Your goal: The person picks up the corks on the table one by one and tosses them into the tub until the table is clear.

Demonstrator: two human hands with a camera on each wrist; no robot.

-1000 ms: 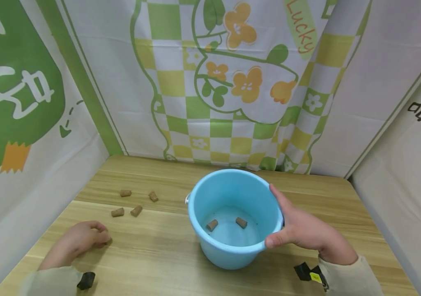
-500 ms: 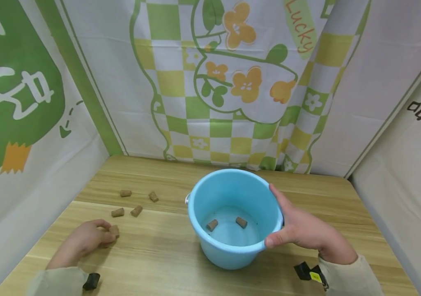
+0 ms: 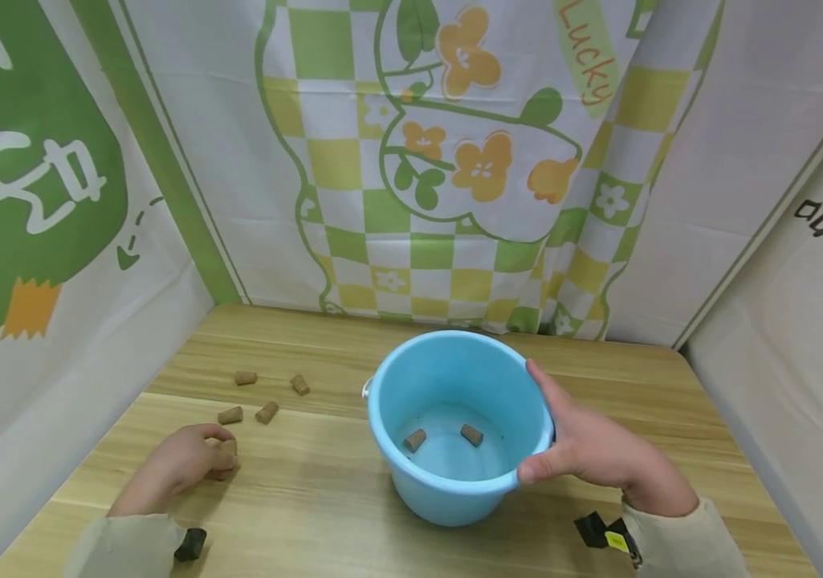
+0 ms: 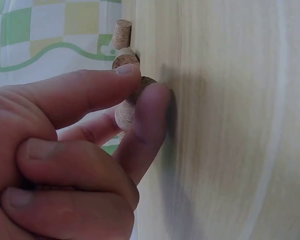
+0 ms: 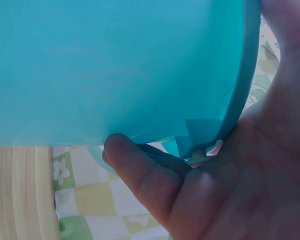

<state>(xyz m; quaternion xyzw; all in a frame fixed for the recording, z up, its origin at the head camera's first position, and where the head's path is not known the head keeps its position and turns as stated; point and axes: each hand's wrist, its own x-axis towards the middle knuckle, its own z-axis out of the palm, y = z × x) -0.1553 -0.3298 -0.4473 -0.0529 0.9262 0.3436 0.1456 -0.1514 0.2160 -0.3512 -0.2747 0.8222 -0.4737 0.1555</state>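
Note:
My left hand [image 3: 190,457] pinches a cork [image 3: 231,446] low over the left side of the wooden table, its thumb and fingertips around it. In the left wrist view the fingers hide much of that cork, and the other fingers are curled into the palm. With my right hand [image 3: 592,445] I grip the right side of a light blue bucket [image 3: 447,506]; the thumb lies over the near rim, and in the right wrist view fingers [image 5: 140,172] lie against the bucket's outer wall. Inside the bucket, two corks [image 3: 472,435] lie on the bottom.
Several loose corks [image 3: 266,413] lie on the table [image 3: 310,498] beyond my left hand. A white handle end [image 3: 366,388] sticks out at the bucket's left. Printed cloth [image 3: 454,265] hangs behind the table's back edge, with white sheets on both sides.
My left hand has shifted a little right and away from me, with the cork between its fingers coming along. The right hand and the bucket stay where they were.

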